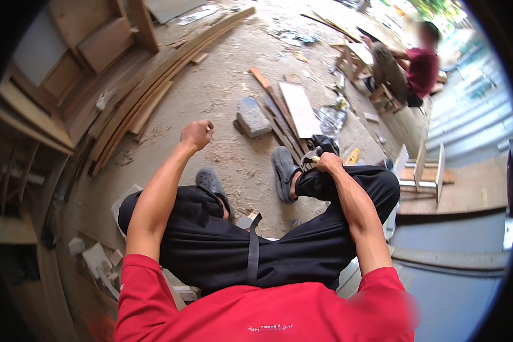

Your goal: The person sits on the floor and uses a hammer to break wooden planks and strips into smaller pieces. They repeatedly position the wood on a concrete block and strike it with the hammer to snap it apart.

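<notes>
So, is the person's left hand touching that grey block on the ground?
Apart. The head view shows a strip of dusty ground between the left hand and the grey block to its right.

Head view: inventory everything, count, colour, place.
planks: several, brown, left floor
cabinet-like woodwork: several pieces, brown, upper left
block: one, grey, floor ahead
board: one, white, right of block
hammer: one, dark head, in right grip
small item: one, yellow, right of hammer
wooden frame: one, pale, right
co-worker: one, dark-red shirt, upper right
clogs: two, grey, own feet
trousers: one pair, black, worn
shirt: one, red, worn
left grip: one, closed, left of block
right grip: one, on hammer handle
</notes>
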Demonstrator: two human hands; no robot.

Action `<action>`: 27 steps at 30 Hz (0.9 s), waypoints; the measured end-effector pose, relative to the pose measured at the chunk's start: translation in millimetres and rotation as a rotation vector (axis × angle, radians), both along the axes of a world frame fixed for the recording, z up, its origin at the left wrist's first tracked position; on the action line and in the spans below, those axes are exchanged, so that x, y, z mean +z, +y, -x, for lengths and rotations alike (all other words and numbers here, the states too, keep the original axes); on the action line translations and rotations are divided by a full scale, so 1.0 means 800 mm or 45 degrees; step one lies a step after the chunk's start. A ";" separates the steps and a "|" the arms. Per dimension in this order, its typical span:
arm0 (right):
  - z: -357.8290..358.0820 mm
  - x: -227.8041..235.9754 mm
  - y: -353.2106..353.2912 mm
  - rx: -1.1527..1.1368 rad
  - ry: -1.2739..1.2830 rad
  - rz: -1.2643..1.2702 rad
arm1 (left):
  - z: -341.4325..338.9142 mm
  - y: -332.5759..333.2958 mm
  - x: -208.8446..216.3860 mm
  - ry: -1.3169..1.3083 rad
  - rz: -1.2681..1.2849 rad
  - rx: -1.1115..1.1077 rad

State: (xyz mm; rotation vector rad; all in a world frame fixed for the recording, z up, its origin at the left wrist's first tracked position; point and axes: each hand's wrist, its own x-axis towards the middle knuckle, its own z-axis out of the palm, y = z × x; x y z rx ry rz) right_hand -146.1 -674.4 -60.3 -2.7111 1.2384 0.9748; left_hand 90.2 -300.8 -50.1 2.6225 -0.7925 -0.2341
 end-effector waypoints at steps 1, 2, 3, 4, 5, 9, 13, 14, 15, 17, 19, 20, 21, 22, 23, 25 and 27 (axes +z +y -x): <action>0.017 0.000 -0.007 -0.029 -0.004 0.018 | 0.004 -0.019 -0.002 0.013 -0.015 -0.080; 0.033 0.000 -0.013 -0.057 -0.007 0.036 | 0.009 -0.038 -0.004 0.025 -0.029 -0.158; 0.044 0.009 -0.012 -0.090 0.028 0.018 | 0.013 -0.053 -0.008 0.003 -0.062 -0.246; 0.054 0.007 -0.018 -0.156 0.074 -0.034 | 0.016 -0.070 -0.012 -0.024 -0.094 -0.333; 0.068 0.001 -0.021 -0.149 0.082 -0.026 | 0.018 -0.086 -0.016 -0.053 -0.123 -0.418; 0.117 -0.041 -0.030 -0.315 0.130 -0.167 | 0.024 -0.137 -0.047 -0.031 -0.234 -0.623; 0.186 -0.127 -0.043 -0.766 -0.068 -0.513 | 0.040 -0.165 -0.063 0.039 -0.328 -0.761; 0.224 -0.168 -0.059 -0.877 -0.172 -0.606 | 0.048 -0.179 -0.068 0.056 -0.327 -0.807; 0.218 -0.172 -0.054 -0.960 -0.182 -0.702 | 0.044 -0.173 -0.075 0.067 -0.356 -0.808; 0.188 -0.149 -0.038 -1.048 -0.128 -0.881 | 0.038 -0.155 -0.079 0.095 -0.454 -0.773; 0.191 -0.165 -0.062 -1.217 0.012 -0.969 | 0.043 -0.165 -0.082 0.110 -0.484 -0.797; 0.195 -0.175 -0.074 -1.300 0.085 -1.015 | 0.046 -0.170 -0.086 0.119 -0.501 -0.809; 0.187 -0.173 -0.080 -1.399 0.073 -1.050 | 0.046 -0.168 -0.088 0.132 -0.520 -0.791; 0.188 -0.178 -0.083 -1.349 -0.158 -1.060 | 0.046 -0.167 -0.089 0.145 -0.539 -0.772; 0.187 -0.178 -0.091 -1.401 -0.296 -1.075 | 0.046 -0.165 -0.091 0.159 -0.558 -0.751; 0.167 -0.177 -0.113 -1.516 -0.500 -1.091 | 0.040 -0.152 -0.097 0.166 -0.581 -0.744; 0.157 -0.179 -0.140 -1.555 -0.765 -1.003 | 0.042 -0.152 -0.104 0.200 -0.626 -0.723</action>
